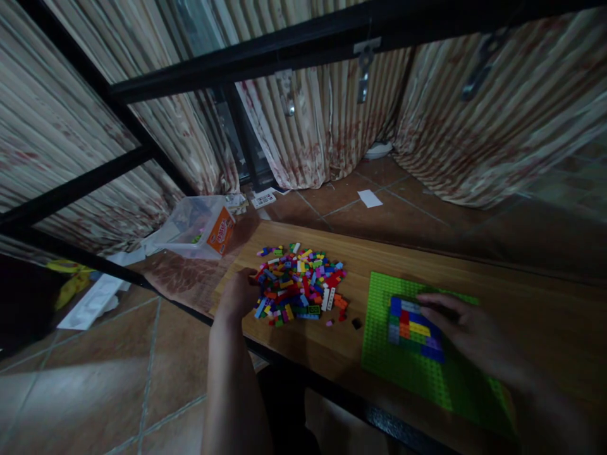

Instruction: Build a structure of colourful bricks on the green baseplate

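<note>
A loose pile of small coloured toy bricks is spread over the wooden bench top. At the pile's left edge is my left hand, its fingers reaching in among the bricks and mostly hidden from view. On the right lies a green studded baseplate. A flat block of blue, red, yellow, orange and grey bricks is built on it. My right hand is over the plate, thumb and fingers drawn together at the block's upper right corner. Whatever is between those fingertips is too small to make out.
A clear plastic box with an orange label stands beyond the bench's left end. Black metal bars cross in front of striped curtains. A white paper lies on the tiled floor. A black brick lies between pile and plate.
</note>
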The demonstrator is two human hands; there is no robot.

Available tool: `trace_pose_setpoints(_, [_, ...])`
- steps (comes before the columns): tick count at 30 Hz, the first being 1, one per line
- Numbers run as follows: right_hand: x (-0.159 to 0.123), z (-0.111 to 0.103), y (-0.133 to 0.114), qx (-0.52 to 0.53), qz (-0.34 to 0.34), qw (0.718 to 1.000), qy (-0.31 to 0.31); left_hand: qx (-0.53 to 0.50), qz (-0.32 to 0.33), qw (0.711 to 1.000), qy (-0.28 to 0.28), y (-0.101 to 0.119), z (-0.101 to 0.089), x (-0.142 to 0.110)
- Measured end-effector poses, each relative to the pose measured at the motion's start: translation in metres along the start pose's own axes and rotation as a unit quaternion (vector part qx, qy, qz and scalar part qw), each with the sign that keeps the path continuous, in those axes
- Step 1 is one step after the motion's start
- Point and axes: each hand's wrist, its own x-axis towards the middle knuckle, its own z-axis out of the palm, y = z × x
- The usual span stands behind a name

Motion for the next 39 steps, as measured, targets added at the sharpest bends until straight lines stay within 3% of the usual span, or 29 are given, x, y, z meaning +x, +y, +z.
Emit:
trace_pose_setpoints(5, [0.003, 0.002, 0.006, -0.008, 0.025, 1.0, -0.011, 0.012, -0.012, 1.0, 0.004, -0.001, -0.004, -0.004])
trace_pose_setpoints(12, [0.003, 0.003, 0.003, -0.006, 0.019, 1.0, -0.002, 0.021, -0.015, 1.0, -0.013, -0.004, 0.003, 0.0])
trace_pose_setpoints(16, [0.004, 0.003, 0.004, -0.019, 0.009, 1.0, 0.001, 0.017, -0.007, 1.0, -0.02, -0.004, -0.002, -0.003])
trace_pose_setpoints(21, [0.004, 0.0, 0.003, -0.027, 0.006, 0.999, 0.026, -0.128, 0.077, 0.988, -0.05, 0.01, -0.009, -0.014])
trace_pose_setpoints(24, [0.004, -0.002, 0.002, -0.04, 0.015, 0.998, 0.051, -0.169, 0.104, 0.978, -0.07, 0.023, -0.001, -0.015])
trace_pose_setpoints(28, [0.003, 0.0, 0.001, -0.022, -0.001, 0.998, 0.052, -0.162, 0.071, 0.983, -0.048, 0.034, 0.014, -0.011])
trace_pose_setpoints(35, [0.001, 0.001, 0.002, -0.011, -0.016, 0.999, 0.051, -0.144, 0.103, 0.984, -0.035, 0.041, 0.028, -0.005])
trace_pose_setpoints(39, [0.0, 0.0, 0.003, -0.014, -0.021, 0.998, 0.05, -0.168, 0.084, 0.982, -0.026, 0.042, 0.03, -0.003])
